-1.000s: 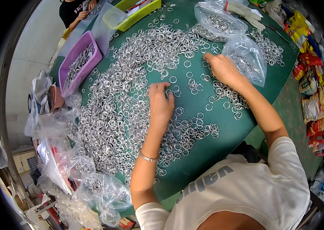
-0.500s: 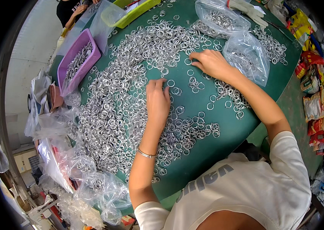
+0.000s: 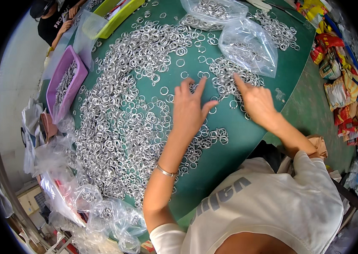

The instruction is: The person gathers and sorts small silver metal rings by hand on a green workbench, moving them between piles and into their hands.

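A big spread of small silver metal rings (image 3: 124,122) covers a round green table (image 3: 238,139). My left hand (image 3: 190,109) lies flat on the rings near the table's middle, fingers spread, a thin bracelet on its wrist. My right hand (image 3: 256,100) rests on a denser patch of rings (image 3: 225,80), fingers pointing up and left, just below a clear plastic bag (image 3: 246,44) partly filled with rings. Neither hand holds anything that I can see.
A purple tray (image 3: 64,86) of rings sits at the left, a yellow-green tray (image 3: 117,19) at the far edge. Another clear bag (image 3: 213,8) lies at the top. Crumpled plastic bags (image 3: 86,203) pile at the lower left. Another person (image 3: 54,19) sits at the top left.
Both my hands have shifted toward each other over the rings; the right hand has drawn back from the bag toward the table's middle. The view has shifted too.
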Motion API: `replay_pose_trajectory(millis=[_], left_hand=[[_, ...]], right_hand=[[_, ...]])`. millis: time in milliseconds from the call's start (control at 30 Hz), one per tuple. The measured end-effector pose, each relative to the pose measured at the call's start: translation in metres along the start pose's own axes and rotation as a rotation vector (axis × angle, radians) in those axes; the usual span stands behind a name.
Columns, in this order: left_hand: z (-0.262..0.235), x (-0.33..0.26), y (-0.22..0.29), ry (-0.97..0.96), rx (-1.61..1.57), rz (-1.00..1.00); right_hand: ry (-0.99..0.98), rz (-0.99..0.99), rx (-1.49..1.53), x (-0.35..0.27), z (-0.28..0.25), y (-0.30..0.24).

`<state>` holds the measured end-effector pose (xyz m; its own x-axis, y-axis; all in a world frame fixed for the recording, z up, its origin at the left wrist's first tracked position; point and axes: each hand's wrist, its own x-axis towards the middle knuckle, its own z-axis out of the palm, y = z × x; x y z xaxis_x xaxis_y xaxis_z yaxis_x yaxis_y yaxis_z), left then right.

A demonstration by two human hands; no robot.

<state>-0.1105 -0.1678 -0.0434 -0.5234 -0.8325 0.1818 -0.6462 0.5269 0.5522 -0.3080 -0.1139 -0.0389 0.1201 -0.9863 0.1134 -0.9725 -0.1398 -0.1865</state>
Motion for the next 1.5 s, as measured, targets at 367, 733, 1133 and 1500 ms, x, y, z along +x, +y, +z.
replay_pose_trajectory(millis=[367,733,1133,1500], left_hand=[[-0.012,-0.034,-0.010,0.038,0.038,-0.082],[0.026,-0.008,0.007,0.012,0.151,0.030],[-0.023,-0.041,-0.040,0.414,-0.613,-0.500],[-0.027,-0.056,-0.012,0.177,0.075,-0.265]], right_hand=[[-0.087,-0.312,0.561,-0.032,0.016,-0.055],[-0.039,0.005,0.178,-0.035,0.011,-0.025],[0.145,-0.117,0.740,-0.040,0.008,-0.014],[0.048,-0.010,0.258,0.004,0.008,0.006]])
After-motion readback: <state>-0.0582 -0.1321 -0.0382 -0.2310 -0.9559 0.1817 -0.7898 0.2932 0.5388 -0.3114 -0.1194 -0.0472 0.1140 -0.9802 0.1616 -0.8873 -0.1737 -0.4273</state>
